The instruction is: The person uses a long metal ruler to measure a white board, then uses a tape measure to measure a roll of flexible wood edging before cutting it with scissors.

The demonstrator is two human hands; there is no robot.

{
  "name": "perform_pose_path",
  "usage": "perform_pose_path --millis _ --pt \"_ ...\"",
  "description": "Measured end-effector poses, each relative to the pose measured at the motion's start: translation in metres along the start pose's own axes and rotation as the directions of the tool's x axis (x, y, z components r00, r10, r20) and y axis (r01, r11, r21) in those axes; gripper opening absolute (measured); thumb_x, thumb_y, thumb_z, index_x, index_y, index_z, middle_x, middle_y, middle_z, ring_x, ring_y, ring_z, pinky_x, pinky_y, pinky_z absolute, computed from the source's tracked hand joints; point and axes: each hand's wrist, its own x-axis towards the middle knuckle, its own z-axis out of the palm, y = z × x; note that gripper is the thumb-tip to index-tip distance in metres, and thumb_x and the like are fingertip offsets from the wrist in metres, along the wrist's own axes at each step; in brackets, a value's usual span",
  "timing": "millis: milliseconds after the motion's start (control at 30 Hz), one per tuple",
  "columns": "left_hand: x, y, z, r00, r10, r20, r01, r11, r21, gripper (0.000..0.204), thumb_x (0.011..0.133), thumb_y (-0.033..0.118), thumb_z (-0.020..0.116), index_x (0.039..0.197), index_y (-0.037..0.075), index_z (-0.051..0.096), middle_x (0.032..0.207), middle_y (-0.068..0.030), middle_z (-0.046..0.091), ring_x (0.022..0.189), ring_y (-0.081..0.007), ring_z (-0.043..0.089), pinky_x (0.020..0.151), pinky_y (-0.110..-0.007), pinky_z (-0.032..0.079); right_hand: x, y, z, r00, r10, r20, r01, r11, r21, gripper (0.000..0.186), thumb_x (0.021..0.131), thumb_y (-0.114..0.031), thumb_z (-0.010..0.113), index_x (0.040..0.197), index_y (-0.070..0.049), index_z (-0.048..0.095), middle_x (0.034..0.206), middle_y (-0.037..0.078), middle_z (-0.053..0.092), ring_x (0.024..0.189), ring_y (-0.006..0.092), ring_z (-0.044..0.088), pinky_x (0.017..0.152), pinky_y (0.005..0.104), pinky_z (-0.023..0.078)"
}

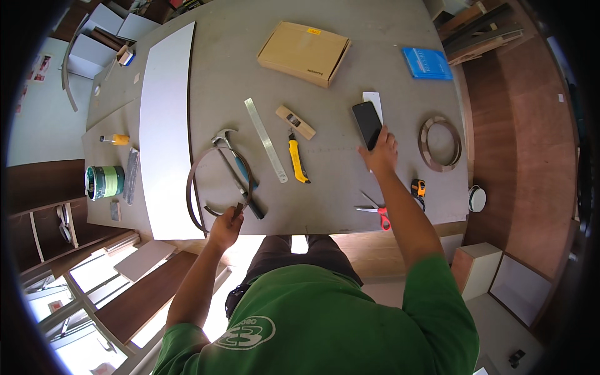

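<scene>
My left hand [225, 230] is closed on a brown strip of edge banding [189, 181], which curves up in a loop over the table's near left part. Within and beside that loop lie a claw hammer [237, 161] and a dark-handled tool [252, 203]. My right hand [382, 154] grips the lower end of a black smartphone [366, 119], thumb on one side and fingers on the other. Partly under the phone is a narrow white piece [373, 100]. Between my hands lie a steel ruler [265, 140], a yellow utility knife [297, 159] and a small wooden hand plane [295, 122].
A long white board [165, 131] lies at the left, with a green can [105, 182] and a yellow bottle [115, 139] beyond it. Cardboard box [304, 51] and blue packet [426, 63] sit farther back. Rolled banding [425, 153], tape measure [418, 187] and red-handled scissors [384, 217] are right.
</scene>
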Motion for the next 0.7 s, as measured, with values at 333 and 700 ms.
perform_pose_path --millis 333,700 --pt "-0.008 -0.014 -0.001 0.998 -0.004 -0.066 0.004 1.000 0.002 0.020 0.095 0.022 0.057 0.103 0.004 0.059 0.084 -0.0211 0.066 0.082 -0.0384 0.067 0.070 -0.041 0.050 0.047 -0.004 -0.006 0.977 0.052 0.208 -0.068 0.995 0.073 0.101 0.077 -0.037 0.075 0.152 -0.006 0.015 0.130 0.027 0.051 0.116 0.0395 0.057 0.097 0.0438 0.049" --pt "-0.008 -0.008 0.002 0.996 -0.090 -0.013 0.090 0.996 -0.022 0.021 0.094 0.020 0.059 0.106 0.003 0.062 0.086 -0.0166 0.068 0.079 -0.0271 0.068 0.072 -0.036 0.051 0.159 -0.162 -0.042 0.942 -0.294 0.160 0.298 0.954 -0.002 0.106 0.081 -0.034 0.075 0.156 -0.014 0.002 0.128 0.022 0.056 0.117 0.0380 0.056 0.098 0.0462 0.047"
